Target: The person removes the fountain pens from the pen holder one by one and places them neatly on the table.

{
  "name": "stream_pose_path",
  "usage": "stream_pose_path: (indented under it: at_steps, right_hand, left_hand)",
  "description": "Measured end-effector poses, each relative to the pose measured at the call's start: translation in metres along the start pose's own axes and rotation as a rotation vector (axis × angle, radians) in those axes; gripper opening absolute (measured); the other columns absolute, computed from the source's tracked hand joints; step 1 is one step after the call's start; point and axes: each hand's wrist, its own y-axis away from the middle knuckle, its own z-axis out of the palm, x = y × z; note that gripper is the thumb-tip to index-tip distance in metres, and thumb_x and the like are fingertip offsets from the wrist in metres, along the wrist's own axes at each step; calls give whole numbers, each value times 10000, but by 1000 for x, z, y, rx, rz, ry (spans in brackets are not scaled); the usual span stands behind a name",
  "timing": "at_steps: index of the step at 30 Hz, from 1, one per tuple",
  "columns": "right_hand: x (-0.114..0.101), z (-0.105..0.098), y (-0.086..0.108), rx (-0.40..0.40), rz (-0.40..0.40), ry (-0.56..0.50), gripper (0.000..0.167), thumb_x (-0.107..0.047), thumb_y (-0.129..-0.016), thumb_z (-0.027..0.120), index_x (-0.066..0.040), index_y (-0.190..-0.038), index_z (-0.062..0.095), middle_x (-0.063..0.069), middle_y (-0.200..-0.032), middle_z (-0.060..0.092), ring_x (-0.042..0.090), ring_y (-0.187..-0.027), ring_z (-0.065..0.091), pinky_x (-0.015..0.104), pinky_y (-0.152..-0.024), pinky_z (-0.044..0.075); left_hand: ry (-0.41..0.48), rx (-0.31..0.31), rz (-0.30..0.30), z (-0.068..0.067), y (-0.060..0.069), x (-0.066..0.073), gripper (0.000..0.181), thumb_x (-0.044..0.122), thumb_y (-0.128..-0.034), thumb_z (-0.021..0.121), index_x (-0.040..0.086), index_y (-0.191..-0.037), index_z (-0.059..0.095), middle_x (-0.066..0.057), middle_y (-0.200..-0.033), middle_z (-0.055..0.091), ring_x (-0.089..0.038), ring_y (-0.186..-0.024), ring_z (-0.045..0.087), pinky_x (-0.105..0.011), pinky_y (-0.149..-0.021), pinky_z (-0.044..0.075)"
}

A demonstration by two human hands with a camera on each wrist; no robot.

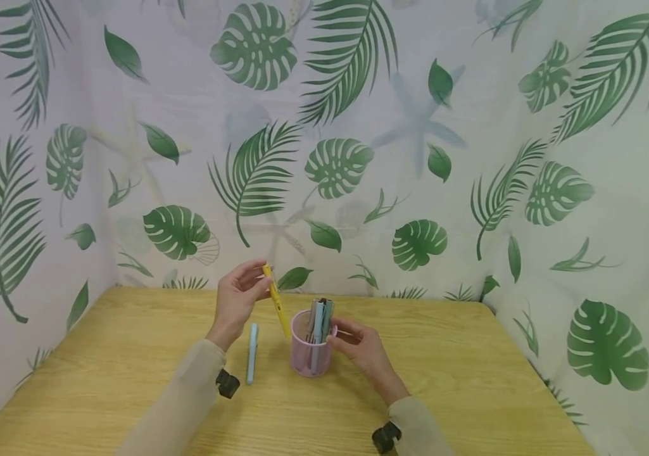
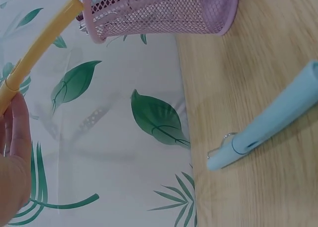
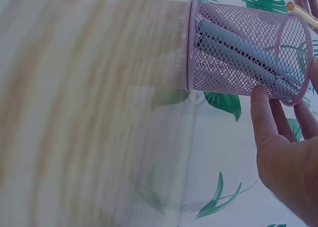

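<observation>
Plainly, two hands are at work over one wooden table [image 1: 432,354], with one pink mesh cup [image 1: 301,360] between them. The left hand [image 1: 235,304] pinches one yellow pen [image 1: 278,310] near its upper end, thumb and fingers close together on the barrel. That pen is tilted in the air, its lower end just beside the left part of the cup's rim; whether the two touch, I cannot tell.

The right hand [image 1: 366,353] holds the cup at its right side, near the rim, with the thumb and fingers spread around the wall. The cup stands upright on the table and contains at least three pens [image 1: 318,322], their tops above the rim; the exact number is hidden by overlap and mesh.

One light blue pen [image 1: 252,354] lies on the table to the left of the cup, apart from it, with one clip showing in the left wrist view. Two beige sleeves [image 1: 178,389] cover the arms, and two black devices [image 1: 227,384] sit at the wrists. One leaf-printed backdrop [image 1: 358,202] rises along the left, far and right sides.
</observation>
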Motion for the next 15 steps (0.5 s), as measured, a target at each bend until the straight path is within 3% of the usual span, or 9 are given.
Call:
stream_pose_path:
  at_steps: [7,15]
  right_hand:
    - [0,1,2,12,-5,-3,438,-109,-881,732,-38,-1299,624,180,-1355,591,351,-1194,605,438,-978,521]
    - [2,0,1,-1,1,3,433,-134,-878,740,-59,-1291,635,157,-1349,601,333,-1198,608,431,-983,519]
  left_hand:
    - [-67,11,-73,-8,4,-3,361,-11,-892,681,-17,-1243,595,75,-1006,723,-141,-906,703,-319,-721,608]
    - [-188,-14,-173,-23,9,-9,371,34,-909,676,21,-1271,594,-88,-1150,689,-152,-910,696,-315,-753,604]
